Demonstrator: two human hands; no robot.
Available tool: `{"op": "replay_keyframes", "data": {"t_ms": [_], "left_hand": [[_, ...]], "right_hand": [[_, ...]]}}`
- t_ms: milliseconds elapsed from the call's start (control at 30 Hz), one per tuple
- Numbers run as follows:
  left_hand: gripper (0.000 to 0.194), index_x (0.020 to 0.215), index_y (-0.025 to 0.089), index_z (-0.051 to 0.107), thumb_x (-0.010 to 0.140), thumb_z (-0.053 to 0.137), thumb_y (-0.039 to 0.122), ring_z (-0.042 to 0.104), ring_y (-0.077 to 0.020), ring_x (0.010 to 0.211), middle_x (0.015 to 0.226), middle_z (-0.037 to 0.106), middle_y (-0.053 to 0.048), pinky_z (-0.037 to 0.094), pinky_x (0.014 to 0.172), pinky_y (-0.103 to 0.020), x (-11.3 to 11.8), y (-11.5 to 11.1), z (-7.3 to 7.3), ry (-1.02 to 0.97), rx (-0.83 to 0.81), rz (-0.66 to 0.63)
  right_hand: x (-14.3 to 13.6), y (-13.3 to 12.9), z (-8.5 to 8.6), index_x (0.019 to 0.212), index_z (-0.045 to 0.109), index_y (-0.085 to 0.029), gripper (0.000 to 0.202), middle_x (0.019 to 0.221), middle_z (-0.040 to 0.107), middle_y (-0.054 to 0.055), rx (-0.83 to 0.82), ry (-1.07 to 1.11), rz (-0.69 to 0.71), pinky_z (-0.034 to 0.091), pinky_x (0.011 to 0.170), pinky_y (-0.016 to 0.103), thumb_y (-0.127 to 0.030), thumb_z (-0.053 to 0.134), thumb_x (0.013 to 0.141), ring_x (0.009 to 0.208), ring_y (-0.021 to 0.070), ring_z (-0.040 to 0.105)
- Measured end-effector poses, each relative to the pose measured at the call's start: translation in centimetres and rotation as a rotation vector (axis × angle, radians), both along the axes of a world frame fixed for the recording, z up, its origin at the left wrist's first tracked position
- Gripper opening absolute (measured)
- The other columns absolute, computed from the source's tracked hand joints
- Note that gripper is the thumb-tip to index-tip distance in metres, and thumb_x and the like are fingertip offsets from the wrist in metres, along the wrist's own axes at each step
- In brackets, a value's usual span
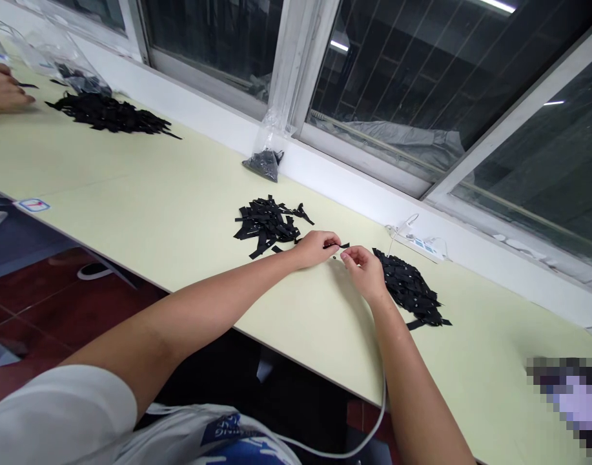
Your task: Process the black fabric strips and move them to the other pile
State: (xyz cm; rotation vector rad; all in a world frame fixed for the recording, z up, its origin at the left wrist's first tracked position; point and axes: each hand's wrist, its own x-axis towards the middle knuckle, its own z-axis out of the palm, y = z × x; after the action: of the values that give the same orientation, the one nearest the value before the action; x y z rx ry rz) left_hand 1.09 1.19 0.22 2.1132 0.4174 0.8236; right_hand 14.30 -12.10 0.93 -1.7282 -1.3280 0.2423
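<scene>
My left hand (319,248) is closed on a short black strip (345,245), whose end sticks out to the right of the fingertips. Just right of it, my right hand (363,266) has thumb and finger pinched together; anything between them is too small to make out. A tiny dark piece (334,258) lies on the table below the gap between the hands. Left of my left hand is a loose pile of black strips (267,223). A denser pile of black strips (412,287) lies beside my right hand.
Against the wall stands a clear bag with dark pieces (264,163). A power strip (421,245) with cables is behind the right pile. Another person's hand (5,89) is at the far left, near a third black pile (109,115). A blurred object (574,394) lies at right.
</scene>
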Motion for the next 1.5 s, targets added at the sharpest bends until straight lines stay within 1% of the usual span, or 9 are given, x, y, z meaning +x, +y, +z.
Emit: {"op": "replay_keyframes", "data": {"t_ms": [67, 167, 333, 533, 667, 1000, 1167, 1300, 1500], "left_hand": [[0.016, 0.095, 0.016, 0.072, 0.086, 0.061, 0.024, 0.064, -0.0143, 0.080, 0.086, 0.073, -0.003, 0.049, 0.076, -0.027, 0.0, -0.3, -0.1, 0.002, -0.028, -0.045], [0.015, 0.092, 0.016, 0.072, 0.085, 0.062, 0.025, 0.063, -0.0139, 0.081, 0.086, 0.072, -0.002, 0.049, 0.077, -0.027, 0.1, -0.6, 0.0, -0.011, -0.064, -0.084], [0.013, 0.088, 0.015, 0.070, 0.085, 0.063, 0.025, 0.063, -0.0135, 0.081, 0.088, 0.072, -0.003, 0.049, 0.079, -0.028, 0.2, -0.5, 0.1, -0.083, -0.151, -0.107], [0.011, 0.091, 0.012, 0.069, 0.083, 0.065, 0.017, 0.060, -0.0104, 0.076, 0.082, 0.068, -0.002, 0.048, 0.076, -0.026, 0.8, -0.4, -0.4, -0.145, -0.369, -0.156], [0.013, 0.094, 0.012, 0.070, 0.081, 0.066, 0.013, 0.061, -0.0102, 0.078, 0.084, 0.070, -0.003, 0.049, 0.077, -0.026, 1.1, -0.5, -0.7, -0.167, -0.470, -0.199], [0.011, 0.092, 0.012, 0.070, 0.081, 0.068, 0.012, 0.060, -0.0093, 0.075, 0.080, 0.069, -0.002, 0.047, 0.074, -0.025, 0.9, -0.9, -0.3, -0.134, -0.505, -0.217], [0.010, 0.090, 0.012, 0.070, 0.080, 0.069, 0.011, 0.060, -0.0094, 0.075, 0.081, 0.069, -0.002, 0.047, 0.075, -0.026, 0.8, -1.1, -0.1, -0.132, -0.527, -0.232], [0.011, 0.091, 0.011, 0.070, 0.080, 0.068, 0.010, 0.060, -0.0094, 0.074, 0.081, 0.069, -0.003, 0.047, 0.076, -0.026, 0.7, -1.1, 0.0, -0.119, -0.512, -0.231], [0.011, 0.090, 0.011, 0.070, 0.079, 0.068, 0.009, 0.060, -0.0097, 0.075, 0.080, 0.069, -0.003, 0.048, 0.075, -0.026, 0.8, -1.1, -0.2, -0.146, -0.493, -0.213]], "right_hand": [[0.5, 0.2, -0.4, 0.091, 0.068, -0.020, 0.031, 0.084, 0.070, 0.004, 0.030, 0.087, -0.018, 0.046, 0.067, 0.029, -0.050, 0.066, 0.082, 0.069, 0.0163, 0.059], [0.7, 0.4, -0.8, 0.093, 0.069, -0.019, 0.037, 0.086, 0.071, 0.005, 0.032, 0.190, -0.025, 0.046, 0.064, 0.029, -0.053, 0.070, 0.078, 0.068, 0.0158, 0.059], [0.6, 0.4, -0.6, 0.093, 0.073, -0.019, 0.038, 0.086, 0.071, 0.005, 0.033, 0.234, -0.092, 0.048, 0.058, 0.027, -0.052, 0.075, 0.074, 0.068, 0.0150, 0.059], [0.3, 0.5, -0.6, 0.088, 0.072, -0.019, 0.036, 0.097, 0.071, 0.006, 0.091, 0.429, -0.067, 0.055, 0.069, 0.029, -0.048, 0.080, 0.068, 0.086, 0.0182, 0.064], [-0.1, 0.6, -0.5, 0.086, 0.071, -0.019, 0.037, 0.086, 0.070, 0.004, 0.089, 0.507, -0.032, 0.056, 0.073, 0.031, -0.047, 0.083, 0.065, 0.081, 0.0172, 0.063], [0.2, 0.6, -0.6, 0.085, 0.069, -0.018, 0.042, 0.079, 0.069, 0.004, 0.133, 0.501, -0.121, 0.051, 0.064, 0.029, -0.049, 0.085, 0.060, 0.072, 0.0162, 0.061], [0.1, 0.6, -0.4, 0.092, 0.062, -0.021, 0.051, 0.072, 0.061, -0.004, 0.153, 0.571, -0.138, 0.049, 0.060, 0.027, -0.044, 0.089, 0.055, 0.061, 0.0118, 0.056], [0.0, 0.6, -0.2, 0.095, 0.060, -0.022, 0.056, 0.072, 0.056, -0.006, 0.161, 0.639, -0.148, 0.051, 0.061, 0.025, -0.040, 0.090, 0.052, 0.066, 0.0118, 0.058], [-0.1, 0.7, -0.4, 0.098, 0.058, -0.021, 0.054, 0.073, 0.059, -0.006, 0.156, 0.629, -0.141, 0.053, 0.066, 0.028, -0.039, 0.087, 0.057, 0.069, 0.0134, 0.062]]}}
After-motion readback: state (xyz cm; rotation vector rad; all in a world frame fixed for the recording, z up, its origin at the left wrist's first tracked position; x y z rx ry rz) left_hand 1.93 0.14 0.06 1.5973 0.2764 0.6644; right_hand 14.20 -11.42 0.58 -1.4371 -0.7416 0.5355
